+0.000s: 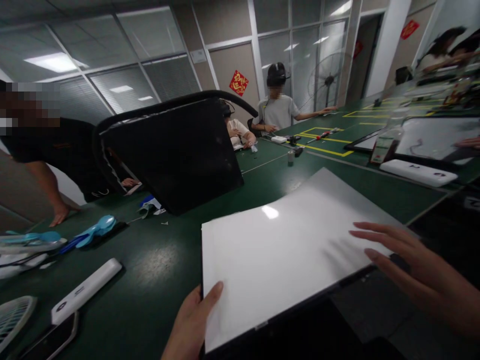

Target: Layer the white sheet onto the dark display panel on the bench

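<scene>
A glossy white panel (277, 260) with a thin dark edge underneath lies tilted before me, partly over the table's near side. My left hand (195, 315) grips its left edge, thumb on the white face and fingers hidden below. My right hand (408, 265) is open, fingers stretched over the panel's right side and casting a shadow on it. Whether its fingertips touch the surface I cannot tell. Behind the panel, a black sheet-like piece with a curved dark frame (176, 150) stands upright over the table; what holds it up is hidden.
On the green table (161, 270) at left are a white bar-shaped device (88, 290), a phone (50, 340) and a blue handheld fan (97, 230). A bottle (386, 140) and another white device (418, 172) stand right. A person in black leans at left; others sit farther back.
</scene>
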`<state>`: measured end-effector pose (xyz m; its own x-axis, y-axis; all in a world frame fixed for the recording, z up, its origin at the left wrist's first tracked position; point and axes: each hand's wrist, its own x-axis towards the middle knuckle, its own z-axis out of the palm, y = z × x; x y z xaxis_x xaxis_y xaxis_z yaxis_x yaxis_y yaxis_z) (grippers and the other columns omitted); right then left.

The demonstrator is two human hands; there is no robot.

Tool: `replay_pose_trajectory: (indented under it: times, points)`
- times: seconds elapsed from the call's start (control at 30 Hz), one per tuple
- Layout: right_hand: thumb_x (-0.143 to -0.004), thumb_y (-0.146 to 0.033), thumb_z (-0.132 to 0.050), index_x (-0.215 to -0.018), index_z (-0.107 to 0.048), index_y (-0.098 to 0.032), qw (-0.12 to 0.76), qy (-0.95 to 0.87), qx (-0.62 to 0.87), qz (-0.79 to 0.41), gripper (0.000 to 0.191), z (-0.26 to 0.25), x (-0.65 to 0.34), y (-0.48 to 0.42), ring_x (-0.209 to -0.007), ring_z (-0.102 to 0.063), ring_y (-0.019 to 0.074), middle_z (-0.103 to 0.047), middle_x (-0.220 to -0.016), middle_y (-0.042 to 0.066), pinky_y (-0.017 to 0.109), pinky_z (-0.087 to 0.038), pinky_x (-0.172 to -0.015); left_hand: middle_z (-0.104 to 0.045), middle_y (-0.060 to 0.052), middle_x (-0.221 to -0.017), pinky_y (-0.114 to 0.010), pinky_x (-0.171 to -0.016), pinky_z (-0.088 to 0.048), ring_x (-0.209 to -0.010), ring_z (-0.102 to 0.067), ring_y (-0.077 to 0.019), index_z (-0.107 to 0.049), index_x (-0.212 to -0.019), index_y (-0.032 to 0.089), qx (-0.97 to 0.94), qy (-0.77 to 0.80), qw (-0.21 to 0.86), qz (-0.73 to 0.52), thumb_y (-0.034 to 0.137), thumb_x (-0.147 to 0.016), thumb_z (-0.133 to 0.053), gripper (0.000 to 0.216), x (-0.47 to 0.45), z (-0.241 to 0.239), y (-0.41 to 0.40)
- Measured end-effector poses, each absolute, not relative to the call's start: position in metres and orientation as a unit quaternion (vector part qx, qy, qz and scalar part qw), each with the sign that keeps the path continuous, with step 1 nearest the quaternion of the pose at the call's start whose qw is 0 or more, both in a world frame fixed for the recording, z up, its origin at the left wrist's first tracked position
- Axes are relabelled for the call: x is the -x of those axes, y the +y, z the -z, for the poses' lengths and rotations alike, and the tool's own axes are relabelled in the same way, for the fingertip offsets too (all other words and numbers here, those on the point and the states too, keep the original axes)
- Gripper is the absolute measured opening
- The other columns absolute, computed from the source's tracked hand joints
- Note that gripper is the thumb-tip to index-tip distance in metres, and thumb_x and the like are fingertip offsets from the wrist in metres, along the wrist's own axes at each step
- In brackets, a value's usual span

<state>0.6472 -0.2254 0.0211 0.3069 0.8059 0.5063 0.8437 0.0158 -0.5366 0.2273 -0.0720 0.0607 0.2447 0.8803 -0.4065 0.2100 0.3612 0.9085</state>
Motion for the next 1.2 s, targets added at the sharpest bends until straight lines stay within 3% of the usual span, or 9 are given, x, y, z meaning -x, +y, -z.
replay_pose_trajectory:
  times: [0.1,0.17,0.27,0.33,0.43,0.7,0.87,1.07,1.2]
  points:
    - [-0.107,-0.048,-0.049,-0.155,-0.052,-0.047,0.323,-0.712,0.622,0.03,0.049,-0.052,-0.6,-0.2,-0.151,-0.044,0.0354,-0.047,-0.164,0.0,0.062,-0.047,-0.12,-0.083,-0.017,-0.102,-0.04,-0.081,-0.066,-0.086,-0.081,-0.0271,-0.07,-0.124,0.01,-0.45,0.531,0.659,-0.286,0.04,-0.091,-0.079,0.045,-0.284,-0.064,-0.042]
    - [-0.107,-0.046,-0.051,-0.161,-0.041,-0.049,0.252,-0.781,0.572,-0.009,0.055,-0.066,-0.574,-0.184,-0.158,-0.031,0.0348,-0.035,-0.171,-0.004,0.066,-0.034,-0.127,-0.081,-0.013,-0.107,-0.038,-0.08,-0.065,-0.088,-0.079,-0.0224,-0.07,-0.121,0.011,-0.441,0.523,0.669,-0.29,0.033,-0.093,-0.077,0.036,-0.315,-0.061,-0.027]
    - [-0.106,-0.054,-0.057,-0.166,-0.031,-0.047,0.186,-0.832,0.513,-0.102,0.066,-0.075,-0.548,-0.161,-0.162,-0.018,0.0354,-0.023,-0.174,-0.004,0.069,-0.009,-0.131,-0.076,-0.008,-0.114,-0.038,-0.083,-0.064,-0.094,-0.075,-0.0188,-0.069,-0.119,0.014,-0.434,0.509,0.684,-0.291,0.034,-0.097,-0.074,0.03,-0.349,-0.053,-0.012]
    - [-0.103,-0.064,-0.057,-0.168,-0.027,-0.042,0.174,-0.833,0.501,-0.157,0.075,-0.073,-0.542,-0.145,-0.162,-0.012,0.0383,-0.02,-0.175,-0.001,0.073,-0.001,-0.129,-0.074,-0.008,-0.118,-0.039,-0.084,-0.064,-0.097,-0.073,-0.0195,-0.069,-0.12,0.015,-0.429,0.502,0.69,-0.296,0.036,-0.098,-0.073,0.032,-0.365,-0.049,-0.005]
    - [-0.1,-0.076,-0.052,-0.169,-0.025,-0.04,0.164,-0.827,0.502,-0.193,0.082,-0.066,-0.546,-0.123,-0.162,-0.008,0.0406,-0.018,-0.175,0.001,0.077,-0.001,-0.126,-0.071,-0.009,-0.124,-0.042,-0.087,-0.063,-0.103,-0.072,-0.0214,-0.067,-0.126,0.017,-0.415,0.498,0.699,-0.303,0.041,-0.099,-0.07,0.036,-0.378,-0.045,0.007]
    - [-0.105,-0.073,-0.046,-0.167,-0.026,-0.047,0.163,-0.829,0.506,-0.171,0.07,-0.066,-0.585,-0.075,-0.163,-0.014,0.0325,-0.026,-0.175,-0.004,0.067,-0.005,-0.131,-0.069,-0.01,-0.131,-0.045,-0.091,-0.063,-0.109,-0.071,-0.0233,-0.065,-0.131,0.019,-0.428,0.475,0.696,-0.326,0.041,-0.099,-0.07,0.04,-0.404,-0.041,0.054]
    - [-0.104,-0.076,-0.042,-0.166,-0.033,-0.044,0.136,-0.813,0.542,-0.164,0.07,-0.064,-0.596,-0.045,-0.163,-0.014,0.0375,-0.023,-0.176,0.0,0.073,-0.005,-0.128,-0.068,-0.01,-0.133,-0.047,-0.093,-0.062,-0.112,-0.07,-0.0244,-0.065,-0.132,0.019,-0.447,0.487,0.677,-0.324,0.041,-0.099,-0.07,0.04,-0.425,-0.041,0.084]
    - [-0.106,-0.077,-0.036,-0.165,-0.029,-0.048,0.093,-0.791,0.581,-0.166,0.067,-0.051,-0.605,-0.017,-0.163,-0.002,0.0405,-0.009,-0.178,0.001,0.078,0.002,-0.124,-0.068,-0.01,-0.134,-0.048,-0.094,-0.061,-0.113,-0.07,-0.0253,-0.065,-0.133,0.019,-0.441,0.477,0.686,-0.329,0.043,-0.099,-0.07,0.042,-0.43,-0.028,0.102]
    - [-0.107,-0.071,-0.039,-0.166,-0.033,-0.038,0.077,-0.774,0.605,-0.171,0.067,-0.041,-0.605,0.003,-0.163,0.001,0.0416,-0.008,-0.179,0.005,0.079,0.002,-0.124,-0.068,-0.01,-0.133,-0.047,-0.093,-0.062,-0.112,-0.07,-0.0245,-0.064,-0.133,0.019,-0.432,0.451,0.708,-0.33,0.043,-0.099,-0.069,0.042,-0.417,-0.02,0.103]
